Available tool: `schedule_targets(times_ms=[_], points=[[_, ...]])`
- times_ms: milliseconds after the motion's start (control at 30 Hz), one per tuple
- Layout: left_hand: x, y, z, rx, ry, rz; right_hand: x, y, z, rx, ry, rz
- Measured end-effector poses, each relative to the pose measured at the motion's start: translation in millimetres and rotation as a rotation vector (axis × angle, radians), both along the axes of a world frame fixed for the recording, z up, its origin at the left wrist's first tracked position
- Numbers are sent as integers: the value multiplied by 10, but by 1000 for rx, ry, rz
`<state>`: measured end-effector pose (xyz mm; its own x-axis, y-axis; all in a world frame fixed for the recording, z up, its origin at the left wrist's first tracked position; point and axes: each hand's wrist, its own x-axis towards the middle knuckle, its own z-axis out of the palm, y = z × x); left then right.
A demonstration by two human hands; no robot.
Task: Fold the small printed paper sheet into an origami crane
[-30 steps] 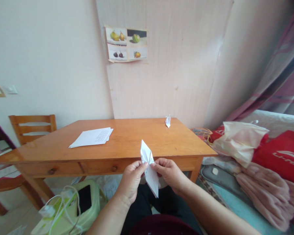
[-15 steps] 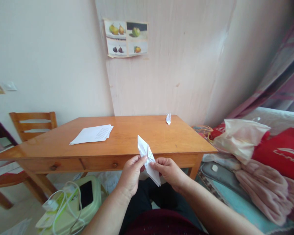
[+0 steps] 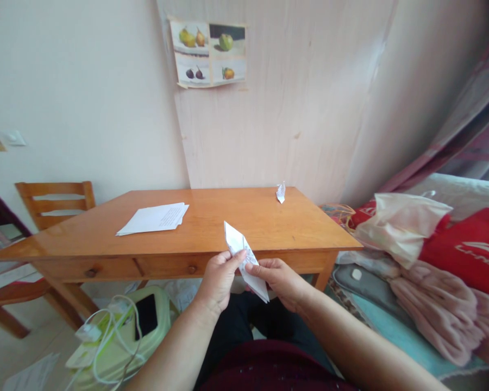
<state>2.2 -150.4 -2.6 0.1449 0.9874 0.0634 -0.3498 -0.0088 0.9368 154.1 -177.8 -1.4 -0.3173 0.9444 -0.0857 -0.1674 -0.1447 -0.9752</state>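
Observation:
A white folded paper piece (image 3: 237,244), long and pointed at both ends, is held in front of the wooden table's (image 3: 212,231) near edge. My left hand (image 3: 218,278) pinches its middle from the left. My right hand (image 3: 281,282) pinches it from the right, over the lower point. The piece tilts with its upper tip to the left. A small folded paper figure (image 3: 281,191) stands at the table's far right. A stack of white sheets (image 3: 155,218) lies on the table's left part.
A wooden chair (image 3: 52,203) stands left of the table. A pale green box with a phone and white cables (image 3: 122,336) sits on the floor at lower left. Bags and pink cloth (image 3: 424,255) are piled on a bed at right.
The paper piece has tilted further, its upper tip swinging left and its lower point rising. Both hands kept their pinch and shifted slightly up in the view.

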Motion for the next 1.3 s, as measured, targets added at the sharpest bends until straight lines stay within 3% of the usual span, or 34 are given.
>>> schedule_targets(times_ms=[367,600,700,833,1000,1100,1300], points=[[-62,152,-29,58,-15,112,-12,-38,-38,17,-76,-43],[-226,216,82,59,-87,199,80,-105,-161,0,-136,53],[-278,204,116,81,-77,218,163,-84,-205,23,-154,-11],[-246,125,115,120,-24,152,203,-28,-119,143,-128,-172],[-137,-9,96,146,49,0,92,-39,96,295,-108,-211],[-85,-60,83,147,90,-40,15,-42,128,254,-47,-216],[-46,-81,67,108,63,-88,3,11,29,203,28,-259]])
